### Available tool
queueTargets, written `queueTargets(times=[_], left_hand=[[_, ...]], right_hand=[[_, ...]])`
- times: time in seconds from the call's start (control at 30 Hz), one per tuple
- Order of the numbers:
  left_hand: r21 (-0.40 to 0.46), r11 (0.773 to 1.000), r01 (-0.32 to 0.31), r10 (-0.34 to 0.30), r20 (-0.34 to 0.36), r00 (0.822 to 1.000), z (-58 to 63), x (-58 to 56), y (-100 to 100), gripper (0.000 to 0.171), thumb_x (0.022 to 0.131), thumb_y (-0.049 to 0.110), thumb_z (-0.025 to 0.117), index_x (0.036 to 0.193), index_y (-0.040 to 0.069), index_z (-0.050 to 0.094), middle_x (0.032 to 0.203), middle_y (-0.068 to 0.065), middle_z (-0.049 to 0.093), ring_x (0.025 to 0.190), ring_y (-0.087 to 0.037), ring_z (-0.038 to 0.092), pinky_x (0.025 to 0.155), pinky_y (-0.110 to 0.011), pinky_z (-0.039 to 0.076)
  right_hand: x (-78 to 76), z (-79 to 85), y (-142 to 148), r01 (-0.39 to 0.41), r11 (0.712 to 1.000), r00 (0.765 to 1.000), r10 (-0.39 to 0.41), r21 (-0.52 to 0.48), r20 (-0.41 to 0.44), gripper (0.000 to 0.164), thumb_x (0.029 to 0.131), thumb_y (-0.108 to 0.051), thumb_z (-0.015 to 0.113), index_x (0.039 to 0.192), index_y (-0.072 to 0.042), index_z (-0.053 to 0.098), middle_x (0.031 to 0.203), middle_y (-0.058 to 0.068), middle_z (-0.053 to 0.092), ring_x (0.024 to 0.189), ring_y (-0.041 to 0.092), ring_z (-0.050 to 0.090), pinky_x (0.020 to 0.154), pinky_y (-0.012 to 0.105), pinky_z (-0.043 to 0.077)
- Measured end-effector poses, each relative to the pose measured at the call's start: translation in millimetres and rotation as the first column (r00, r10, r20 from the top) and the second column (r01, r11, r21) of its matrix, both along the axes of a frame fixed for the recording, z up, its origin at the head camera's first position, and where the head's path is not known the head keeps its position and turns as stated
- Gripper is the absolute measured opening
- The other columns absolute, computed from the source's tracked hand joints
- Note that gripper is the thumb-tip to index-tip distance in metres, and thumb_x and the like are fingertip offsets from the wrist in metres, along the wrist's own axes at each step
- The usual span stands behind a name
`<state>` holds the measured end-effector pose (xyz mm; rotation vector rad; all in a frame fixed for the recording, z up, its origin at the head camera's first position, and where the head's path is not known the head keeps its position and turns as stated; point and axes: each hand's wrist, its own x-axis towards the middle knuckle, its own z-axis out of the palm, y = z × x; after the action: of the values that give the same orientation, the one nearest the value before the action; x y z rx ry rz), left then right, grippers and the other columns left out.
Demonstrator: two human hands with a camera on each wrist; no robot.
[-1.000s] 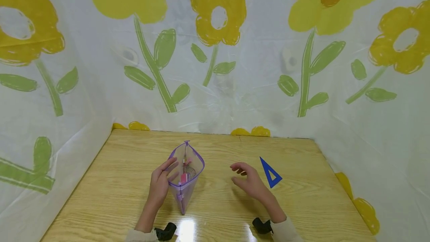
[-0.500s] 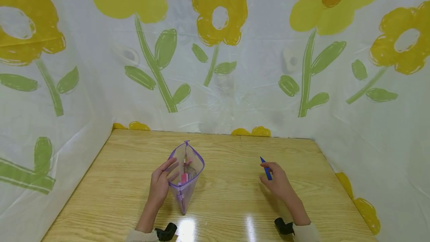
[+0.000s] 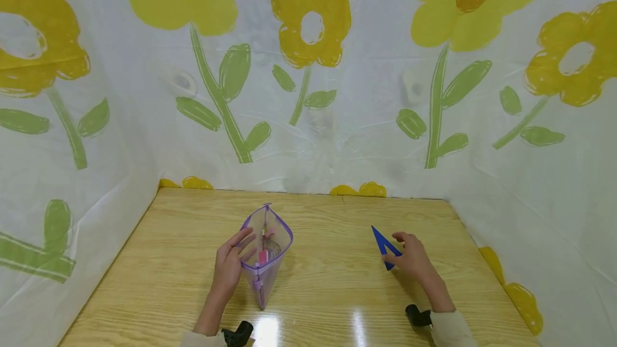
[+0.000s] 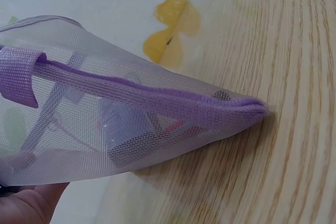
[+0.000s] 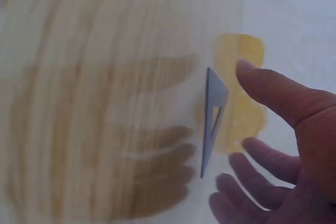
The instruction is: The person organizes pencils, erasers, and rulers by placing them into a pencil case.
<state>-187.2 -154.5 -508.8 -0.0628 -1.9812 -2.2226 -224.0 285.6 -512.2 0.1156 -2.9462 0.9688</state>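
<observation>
A translucent mesh pouch (image 3: 271,277) with purple edging stands upright on the table, its top spread wide. Inside it lie a pink item (image 3: 263,256), a round greyish thing and other small items, blurred by the mesh. My left hand (image 3: 228,269) holds the pouch by its left side; some fingers show faintly through the mesh. In the left wrist view, part of that hand (image 4: 31,205) shows below the pouch. A blue set square (image 3: 383,245) lies flat on the table to the right. Just over its right edge is my right hand (image 3: 415,258), thumb and fingers spread apart, gripping nothing.
The wooden table (image 3: 328,240) runs back to a white cloth wall (image 3: 308,159) printed with yellow flowers. Similar cloth encloses the left and right sides. A black wrist mount (image 3: 418,315) sits at my right cuff, another (image 3: 238,333) at the left.
My right hand has moved rightward from between the pouch and the set square to over the set square's right side. The set square and my left hand with the pouch have stayed put.
</observation>
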Motion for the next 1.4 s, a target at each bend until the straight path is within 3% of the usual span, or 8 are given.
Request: queueTargets(times=[0.2, 0.5, 0.87, 1.17, 1.4], left_hand=[[0.004, 1.000, -0.005, 0.005, 0.004, 1.000, 0.1, 1.1, -1, 0.051, 0.102, -0.004, 0.018, 0.144, -0.015, 0.045, 0.152, -0.028, 0.044, 0.133, -0.031, 0.055, 0.102, -0.034, 0.055], [0.027, 1.000, -0.008, 0.007, 0.016, 1.000, 0.0, 1.3, -1, 0.051, 0.102, -0.005, 0.017, 0.144, -0.014, 0.045, 0.152, -0.028, 0.043, 0.130, -0.023, 0.058, 0.102, -0.033, 0.055], [0.027, 1.000, -0.006, 0.006, 0.020, 1.000, 1.1, 1.1, 1, 0.051, 0.102, -0.005, 0.018, 0.144, -0.014, 0.045, 0.153, -0.028, 0.043, 0.137, -0.042, 0.048, 0.103, -0.036, 0.054], [0.024, 1.000, 0.000, 0.000, 0.021, 1.000, 2.6, 0.7, 3, 0.051, 0.102, -0.004, 0.018, 0.145, -0.013, 0.045, 0.154, -0.028, 0.042, 0.138, -0.043, 0.047, 0.104, -0.038, 0.053], [0.021, 1.000, -0.001, 0.001, 0.037, 0.999, 3.2, 1.7, 4, 0.051, 0.102, -0.004, 0.018, 0.145, -0.013, 0.045, 0.154, -0.027, 0.042, 0.138, -0.043, 0.048, 0.104, -0.037, 0.053]], right_hand=[[-4.9, -4.3, 2, -0.010, 1.000, 0.998, 0.008, 0.020, 0.066, 0.069, 0.079, -0.018, 0.087, 0.132, 0.012, 0.055, 0.120, 0.026, 0.062, 0.106, 0.038, 0.063, 0.087, 0.052, 0.058], [-7.9, 6.9, 2, -0.003, 1.000, 0.990, 0.001, 0.013, 0.140, 0.057, 0.078, -0.012, 0.086, 0.124, 0.011, 0.062, 0.113, 0.022, 0.067, 0.102, 0.035, 0.064, 0.085, 0.049, 0.058], [-4.9, 16.5, -4, 0.021, 1.000, 0.981, -0.023, 0.012, 0.193, 0.051, 0.077, -0.012, 0.087, 0.115, 0.012, 0.063, 0.104, 0.020, 0.066, 0.093, 0.029, 0.065, 0.079, 0.046, 0.058], [-3.5, 18.6, -9, 0.017, 1.000, 0.975, -0.016, -0.002, 0.221, 0.051, 0.078, -0.008, 0.083, 0.116, 0.016, 0.059, 0.100, 0.023, 0.065, 0.082, 0.025, 0.066, 0.071, 0.042, 0.059], [-2.1, 12.1, -10, -0.037, 0.998, 0.976, 0.046, -0.046, 0.215, 0.036, 0.080, -0.004, 0.080, 0.109, 0.013, 0.067, 0.091, 0.014, 0.068, 0.076, 0.020, 0.063, 0.068, 0.037, 0.057]])
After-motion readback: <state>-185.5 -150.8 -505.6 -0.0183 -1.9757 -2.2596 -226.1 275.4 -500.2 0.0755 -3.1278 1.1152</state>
